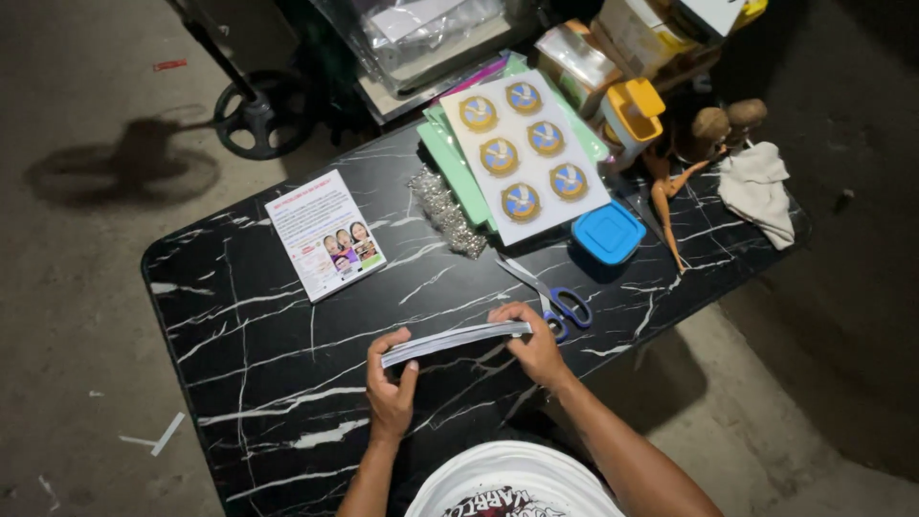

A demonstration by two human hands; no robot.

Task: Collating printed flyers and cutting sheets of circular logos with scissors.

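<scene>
I hold a thin stack of paper sheets (455, 340) edge-on above the black marble-patterned table (278, 373), my left hand (391, 388) pinching one end, my right hand (531, 345) gripping the other. The stack looks uncut. Blue-handled scissors (550, 295) lie untouched just beyond. Farther off rests a sheet of six round stickers (524, 153).

On the black marble-patterned table (249, 316) lie one white sheet (525, 158) bearing six round gold-rimmed badges (522, 200), one pair of blue-handled scissors (550, 297), one blue square lid (608, 233), one printed leaflet (325, 233), two dolls (684, 163), one white cloth (759, 190) and one yellow-lidded container (632, 113).
</scene>
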